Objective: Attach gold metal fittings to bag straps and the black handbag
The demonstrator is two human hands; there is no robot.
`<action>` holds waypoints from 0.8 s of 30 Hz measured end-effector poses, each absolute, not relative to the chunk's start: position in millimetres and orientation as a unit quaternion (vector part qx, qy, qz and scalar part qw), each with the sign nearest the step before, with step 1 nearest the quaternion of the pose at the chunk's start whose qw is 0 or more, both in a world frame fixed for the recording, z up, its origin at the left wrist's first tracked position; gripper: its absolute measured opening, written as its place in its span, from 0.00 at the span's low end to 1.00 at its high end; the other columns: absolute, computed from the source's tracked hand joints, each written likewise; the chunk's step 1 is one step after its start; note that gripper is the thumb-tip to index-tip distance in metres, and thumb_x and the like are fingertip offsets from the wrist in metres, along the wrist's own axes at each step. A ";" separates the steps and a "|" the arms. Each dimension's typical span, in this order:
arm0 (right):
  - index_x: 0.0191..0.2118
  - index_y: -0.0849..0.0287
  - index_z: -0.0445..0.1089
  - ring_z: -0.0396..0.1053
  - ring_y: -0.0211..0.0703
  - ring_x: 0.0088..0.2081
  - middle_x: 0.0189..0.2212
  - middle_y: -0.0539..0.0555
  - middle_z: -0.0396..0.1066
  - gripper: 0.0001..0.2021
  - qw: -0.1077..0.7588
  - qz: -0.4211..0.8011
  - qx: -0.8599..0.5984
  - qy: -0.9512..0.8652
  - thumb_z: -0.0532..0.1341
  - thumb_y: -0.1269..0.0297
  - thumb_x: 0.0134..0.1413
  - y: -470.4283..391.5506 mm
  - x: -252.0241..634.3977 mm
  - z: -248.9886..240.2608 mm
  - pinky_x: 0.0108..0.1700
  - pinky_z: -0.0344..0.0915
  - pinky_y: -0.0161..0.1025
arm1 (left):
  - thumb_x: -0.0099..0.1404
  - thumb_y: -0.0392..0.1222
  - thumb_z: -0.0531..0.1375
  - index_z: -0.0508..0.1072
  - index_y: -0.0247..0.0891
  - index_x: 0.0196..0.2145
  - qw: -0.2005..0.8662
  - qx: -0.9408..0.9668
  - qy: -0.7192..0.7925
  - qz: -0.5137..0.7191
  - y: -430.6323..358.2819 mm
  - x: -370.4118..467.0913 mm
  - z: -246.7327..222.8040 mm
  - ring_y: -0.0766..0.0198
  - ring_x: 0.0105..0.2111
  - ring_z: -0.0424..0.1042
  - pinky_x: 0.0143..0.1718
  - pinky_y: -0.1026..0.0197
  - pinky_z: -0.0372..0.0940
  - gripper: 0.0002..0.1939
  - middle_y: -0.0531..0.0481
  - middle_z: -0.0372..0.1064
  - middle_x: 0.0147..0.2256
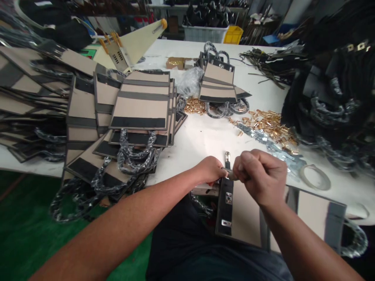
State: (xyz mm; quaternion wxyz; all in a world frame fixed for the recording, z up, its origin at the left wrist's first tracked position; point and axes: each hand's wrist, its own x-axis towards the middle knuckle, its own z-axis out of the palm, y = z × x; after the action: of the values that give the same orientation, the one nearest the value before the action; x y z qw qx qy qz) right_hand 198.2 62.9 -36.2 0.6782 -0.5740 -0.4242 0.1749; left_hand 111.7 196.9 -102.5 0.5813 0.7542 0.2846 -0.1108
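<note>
i see left hand (211, 170) and right hand (259, 175) both pinched shut on a small metal clasp (227, 160), steadying it at the tan bag panel (244, 212) edge.

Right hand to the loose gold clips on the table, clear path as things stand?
Probably yes. The gold clips lie in the open on the white table, just beyond the right hand, with nothing standing between. But that hand's grip is pinched at the bag panel edge beside the left hand, so it isn't free.
</note>
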 end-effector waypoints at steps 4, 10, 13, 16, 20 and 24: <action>0.22 0.57 0.63 0.61 0.36 0.21 0.18 0.47 0.64 0.24 0.596 0.171 -0.604 -0.501 0.64 0.61 0.72 69.5 192.3 -39.5 0.25 0.57 0.37 | 0.64 0.48 0.62 0.68 0.38 0.16 0.563 0.778 0.252 -0.118 198.1 113.3 -99.3 0.63 0.15 0.65 0.18 0.62 0.57 0.21 0.50 0.63 0.13; 0.23 0.57 0.62 0.59 0.33 0.21 0.19 0.44 0.63 0.21 0.558 0.161 -0.574 -0.577 0.61 0.70 0.71 70.7 190.0 -34.4 0.25 0.54 0.34 | 0.66 0.48 0.61 0.66 0.39 0.15 0.593 0.755 0.252 -0.121 200.4 110.1 -96.5 0.62 0.14 0.66 0.16 0.62 0.59 0.23 0.51 0.60 0.12; 0.22 0.57 0.61 0.57 0.35 0.21 0.19 0.45 0.61 0.23 0.553 0.165 -0.602 -0.551 0.61 0.66 0.72 65.8 194.4 -41.8 0.25 0.54 0.36 | 0.66 0.46 0.60 0.67 0.39 0.17 0.607 0.743 0.252 -0.125 200.3 107.4 -95.9 0.65 0.13 0.64 0.17 0.64 0.59 0.21 0.53 0.60 0.12; 0.21 0.56 0.61 0.58 0.38 0.22 0.19 0.47 0.61 0.25 0.582 0.184 -0.611 -0.504 0.62 0.61 0.73 60.5 201.3 -52.3 0.26 0.56 0.38 | 0.68 0.45 0.60 0.67 0.39 0.18 0.607 0.738 0.266 -0.127 198.2 107.5 -91.9 0.66 0.13 0.62 0.18 0.65 0.58 0.21 0.54 0.59 0.12; 0.23 0.56 0.64 0.60 0.39 0.20 0.18 0.46 0.61 0.22 0.663 0.218 -0.551 -0.458 0.63 0.63 0.73 57.0 205.6 -49.9 0.24 0.58 0.39 | 0.69 0.43 0.60 0.66 0.39 0.19 0.606 0.732 0.284 -0.125 194.1 110.1 -87.4 0.65 0.12 0.61 0.17 0.64 0.56 0.21 0.55 0.57 0.10; 0.25 0.56 0.68 0.58 0.39 0.18 0.17 0.46 0.61 0.18 0.739 0.170 -0.476 -0.445 0.65 0.68 0.70 55.5 202.2 -33.6 0.22 0.60 0.39 | 0.67 0.40 0.60 0.63 0.40 0.18 0.609 0.730 0.290 -0.110 192.5 110.3 -90.8 0.63 0.12 0.64 0.17 0.64 0.59 0.20 0.56 0.56 0.11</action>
State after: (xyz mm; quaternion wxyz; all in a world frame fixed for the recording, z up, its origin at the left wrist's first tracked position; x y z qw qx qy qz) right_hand 202.2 55.5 -33.6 0.7392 -0.4759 -0.4453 0.1698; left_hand 110.3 192.5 -90.8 0.6086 0.7303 0.2902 -0.1098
